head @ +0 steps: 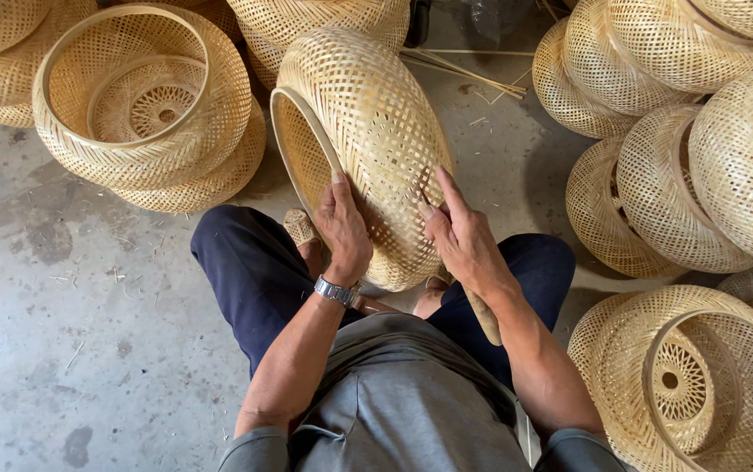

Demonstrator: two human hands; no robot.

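Note:
A round woven bamboo basket stands on its side between my knees, its open rim facing left. My left hand, with a metal watch on the wrist, grips the basket near its rim at the lower left. My right hand rests on the woven wall at the lower right, its fingers pinching a thin bamboo strip in the weave. I sit low on the concrete floor in dark trousers and a grey shirt.
Stacked woven baskets lie at the upper left. More baskets crowd the right side, with another one at the lower right. Loose bamboo strips lie on the concrete floor behind the held basket.

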